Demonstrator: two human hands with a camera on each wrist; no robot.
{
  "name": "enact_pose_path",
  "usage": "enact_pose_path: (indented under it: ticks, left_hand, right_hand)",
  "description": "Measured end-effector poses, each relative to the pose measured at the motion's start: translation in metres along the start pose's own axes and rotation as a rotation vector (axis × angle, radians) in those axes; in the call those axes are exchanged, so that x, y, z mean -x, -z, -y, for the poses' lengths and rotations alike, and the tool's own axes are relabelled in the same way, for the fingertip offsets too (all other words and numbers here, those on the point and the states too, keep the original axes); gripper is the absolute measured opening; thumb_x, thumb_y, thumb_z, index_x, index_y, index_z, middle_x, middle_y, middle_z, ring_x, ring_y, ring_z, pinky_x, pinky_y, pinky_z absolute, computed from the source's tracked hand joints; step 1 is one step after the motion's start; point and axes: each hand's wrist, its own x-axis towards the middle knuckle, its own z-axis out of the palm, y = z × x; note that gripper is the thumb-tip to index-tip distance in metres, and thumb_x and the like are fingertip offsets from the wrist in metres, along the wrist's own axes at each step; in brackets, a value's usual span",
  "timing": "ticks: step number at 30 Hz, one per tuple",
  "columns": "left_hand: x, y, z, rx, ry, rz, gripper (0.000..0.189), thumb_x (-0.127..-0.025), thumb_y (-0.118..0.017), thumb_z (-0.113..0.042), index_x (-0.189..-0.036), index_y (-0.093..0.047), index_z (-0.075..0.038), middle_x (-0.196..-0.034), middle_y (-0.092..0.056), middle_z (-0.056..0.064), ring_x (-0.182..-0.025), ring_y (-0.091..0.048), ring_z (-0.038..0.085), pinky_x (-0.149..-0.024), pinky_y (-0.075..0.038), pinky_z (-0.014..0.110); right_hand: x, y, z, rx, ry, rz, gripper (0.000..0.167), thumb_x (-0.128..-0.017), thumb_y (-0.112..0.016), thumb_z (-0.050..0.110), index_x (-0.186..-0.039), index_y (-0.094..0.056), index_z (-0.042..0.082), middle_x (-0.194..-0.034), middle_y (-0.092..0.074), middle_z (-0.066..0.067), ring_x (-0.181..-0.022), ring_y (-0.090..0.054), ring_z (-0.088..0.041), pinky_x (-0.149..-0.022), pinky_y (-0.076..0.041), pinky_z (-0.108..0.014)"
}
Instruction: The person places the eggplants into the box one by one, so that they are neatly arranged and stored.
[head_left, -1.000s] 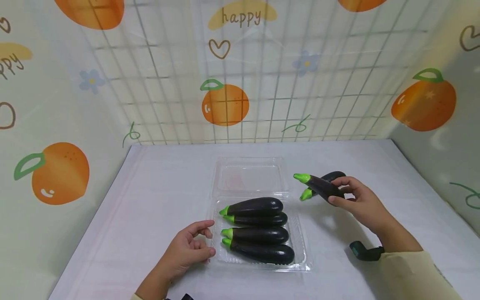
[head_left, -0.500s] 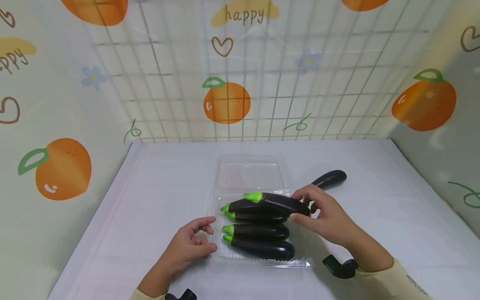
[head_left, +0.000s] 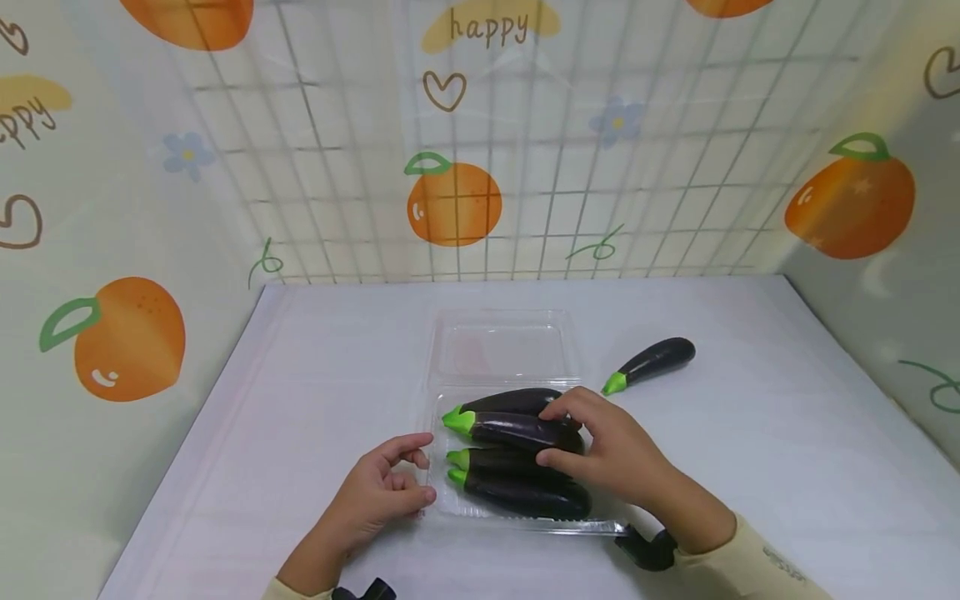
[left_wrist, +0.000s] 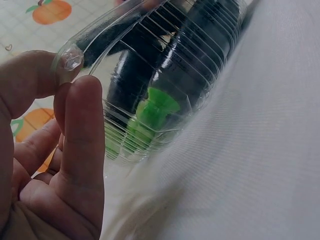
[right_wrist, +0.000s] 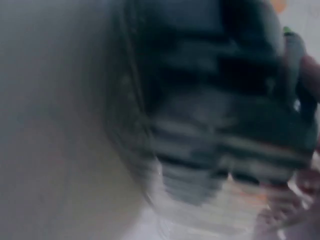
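Note:
In the head view my right hand (head_left: 618, 446) grips an eggplant (head_left: 517, 429) by its dark end, its green stem pointing left. It lies over or on several other eggplants (head_left: 525, 497) in a clear plastic clamshell box (head_left: 600, 508); contact cannot be told. My left hand (head_left: 382, 483) is at the box's left edge, thumb and index finger spread apart. The left wrist view shows a fingertip (left_wrist: 72, 57) at the clear rim, with green stems (left_wrist: 155, 107) behind the ribbed wall. The right wrist view is blurred.
One more eggplant (head_left: 652, 364) lies on the white table (head_left: 337, 358), right of the box. The box's lid (head_left: 498, 346) lies folded back behind it. A patterned curtain with oranges (head_left: 453, 204) stands behind the table.
My right hand has carried the eggplant left from the right side of the table to over the box, then lowered it toward the others. My left hand has stayed at the box's edge.

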Motion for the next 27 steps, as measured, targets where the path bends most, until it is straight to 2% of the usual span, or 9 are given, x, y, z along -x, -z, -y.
enact_pose_path:
  ticks: [4, 9, 15, 20, 24, 27]
  left_hand:
    - [-0.0009, 0.0007, 0.0010, 0.001, -0.001, 0.002, 0.072, -0.081, -0.078, 0.001, -0.146, -0.046, 0.003, -0.109, -0.051, 0.003, -0.062, -0.057, 0.005, -0.063, -0.054, 0.020]
    - [-0.0013, 0.0014, 0.0021, -0.004, 0.000, 0.000, 0.072, -0.081, -0.078, 0.001, -0.146, -0.046, 0.002, -0.110, -0.051, 0.003, -0.062, -0.057, 0.004, -0.063, -0.054, 0.020]
    - [-0.0009, 0.0016, 0.0023, -0.014, 0.006, -0.012, 0.072, -0.081, -0.078, 0.000, -0.146, -0.047, 0.001, -0.110, -0.051, 0.003, -0.062, -0.057, 0.005, -0.063, -0.054, 0.020]
    - [-0.0006, 0.0012, 0.0017, -0.003, 0.004, -0.012, 0.072, -0.081, -0.078, 0.001, -0.146, -0.046, 0.002, -0.110, -0.051, 0.003, -0.062, -0.057, 0.004, -0.063, -0.054, 0.020]
    - [-0.0004, 0.0009, 0.0006, -0.005, -0.008, -0.004, 0.072, -0.081, -0.077, 0.002, -0.146, -0.045, 0.004, -0.110, -0.050, 0.003, -0.062, -0.057, 0.004, -0.063, -0.053, 0.019]
    - [-0.0003, 0.0001, -0.0010, -0.009, -0.006, -0.002, 0.072, -0.081, -0.078, 0.001, -0.146, -0.045, 0.005, -0.110, -0.051, 0.004, -0.062, -0.057, 0.004, -0.063, -0.053, 0.019]
  right_hand:
    - [-0.0004, -0.0039, 0.0011, 0.055, 0.000, -0.040, 0.042, -0.075, -0.090, 0.036, -0.110, -0.069, 0.026, -0.110, -0.066, 0.011, -0.092, -0.058, -0.007, -0.067, -0.052, -0.025]
    - [-0.0017, -0.0066, -0.0001, 0.136, 0.044, -0.083, 0.043, -0.073, -0.091, 0.038, -0.110, -0.073, 0.025, -0.109, -0.068, 0.011, -0.098, -0.064, -0.011, -0.081, -0.055, -0.038]
    - [-0.0013, -0.0095, -0.0013, 0.162, 0.077, -0.096, 0.046, -0.071, -0.091, 0.038, -0.111, -0.077, 0.022, -0.106, -0.066, 0.010, -0.097, -0.063, -0.011, -0.082, -0.050, -0.041]
    - [-0.0005, -0.0108, 0.0003, 0.135, 0.019, -0.103, 0.048, -0.069, -0.092, 0.038, -0.111, -0.075, 0.021, -0.109, -0.063, 0.006, -0.098, -0.061, -0.013, -0.080, -0.042, -0.039]
    - [0.0006, -0.0078, 0.0006, 0.075, -0.020, -0.093, 0.050, -0.071, -0.092, 0.035, -0.114, -0.074, 0.019, -0.112, -0.061, 0.003, -0.100, -0.061, -0.017, -0.083, -0.044, -0.041]
    - [0.0018, -0.0008, -0.0048, -0.020, -0.043, -0.125, 0.051, -0.073, -0.091, 0.028, -0.119, -0.071, 0.017, -0.114, -0.061, 0.003, -0.097, -0.059, -0.017, -0.082, -0.046, -0.036]
